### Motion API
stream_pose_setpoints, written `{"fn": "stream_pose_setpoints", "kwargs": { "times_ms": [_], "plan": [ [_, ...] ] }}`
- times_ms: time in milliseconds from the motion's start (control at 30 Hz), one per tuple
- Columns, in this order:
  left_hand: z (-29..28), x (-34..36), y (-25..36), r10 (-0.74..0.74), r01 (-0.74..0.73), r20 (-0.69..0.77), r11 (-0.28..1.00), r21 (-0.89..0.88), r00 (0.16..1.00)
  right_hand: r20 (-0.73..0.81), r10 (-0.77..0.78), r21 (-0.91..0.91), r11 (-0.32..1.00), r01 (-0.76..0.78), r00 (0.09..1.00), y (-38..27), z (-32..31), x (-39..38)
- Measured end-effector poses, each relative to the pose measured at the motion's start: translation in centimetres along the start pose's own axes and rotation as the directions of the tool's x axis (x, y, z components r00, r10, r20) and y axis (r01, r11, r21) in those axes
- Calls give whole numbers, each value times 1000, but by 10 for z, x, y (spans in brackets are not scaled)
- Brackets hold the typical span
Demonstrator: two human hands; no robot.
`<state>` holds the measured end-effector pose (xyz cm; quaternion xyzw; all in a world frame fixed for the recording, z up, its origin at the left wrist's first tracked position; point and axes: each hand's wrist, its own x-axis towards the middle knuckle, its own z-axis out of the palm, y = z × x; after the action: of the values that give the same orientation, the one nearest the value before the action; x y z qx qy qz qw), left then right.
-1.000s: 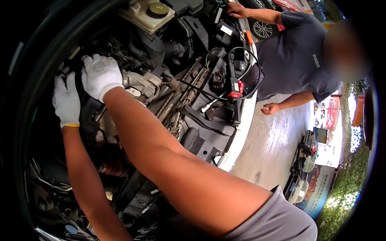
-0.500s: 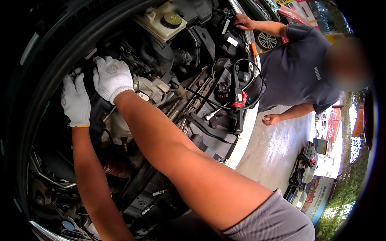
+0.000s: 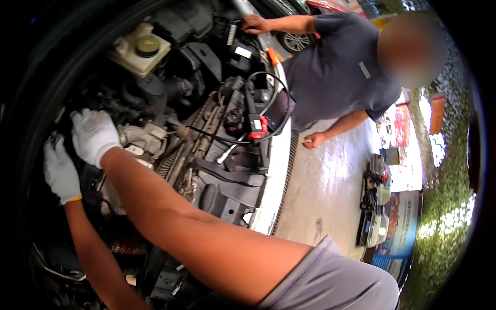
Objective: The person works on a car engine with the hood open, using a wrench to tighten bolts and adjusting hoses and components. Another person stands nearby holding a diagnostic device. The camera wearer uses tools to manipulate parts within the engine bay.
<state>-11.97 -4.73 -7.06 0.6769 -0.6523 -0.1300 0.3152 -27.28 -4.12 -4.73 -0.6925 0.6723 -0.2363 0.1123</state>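
Both hands are deep in it here! The left hand [image 3: 62, 169], in a white knitted glove with a yellow cuff edge, reaches in with fingers stretched forward, tips at a small dark part too dim to make out. The right hand [image 3: 95, 137], gloved in white too, is just beside it, back up, fingers bent over; its tips vanish into the shadow, so whether either hand grips anything, I cannot tell.

And the engine [image 3: 109, 195], black plastic and grey metal, lies right under the pair, showing between the forearms. Just right of the right hand, a silvery cast-metal housing [image 3: 150, 138]; beyond that hand and rightward, a black ribbed hose [image 3: 179, 87] and a cream plastic reservoir [image 3: 123, 56] with a round dark-yellow cap [image 3: 147, 46].

Well off to the right of both hands, a red-and-black handheld device [image 3: 257, 127] rests by a looping black cable [image 3: 217, 138], a shiny metal tool [image 3: 227, 153] near it. Farther right, past the car's white front edge [image 3: 281, 170], a co-worker in a dark grey shirt [image 3: 333, 67] stands, one hand [image 3: 255, 24] at the car, the other low and away from it.
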Motion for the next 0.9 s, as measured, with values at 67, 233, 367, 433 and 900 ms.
{"fn": "stream_pose_setpoints", "kwargs": {
  "times_ms": [67, 233, 367, 433, 900],
  "plan": [
    [-2, 0, 10, -53, 52, -28, 998, -17, 998, 44, 7, 3, 1000, -7, 999, 2, -5, -1],
    [-3, 4, 14, -138, 139, -9, 990, 20, 990, 64, 15, 5, 1000, -15, 998, 5, -6, -2],
    [5, 7, -12, -39, 39, 20, 999, 7, 999, 111, 24, 6, 1000, -25, 994, 2, -8, 0],
    [6, 6, -13, -75, 74, 73, 997, 23, 994, 118, 24, -24, 999, -21, 993, 3, -9, -1],
    [1, 3, -10, -5, 9, 53, 996, -83, 999, 86, 27, 46, 998, -31, 996, 1, -11, -2]
  ]
}}
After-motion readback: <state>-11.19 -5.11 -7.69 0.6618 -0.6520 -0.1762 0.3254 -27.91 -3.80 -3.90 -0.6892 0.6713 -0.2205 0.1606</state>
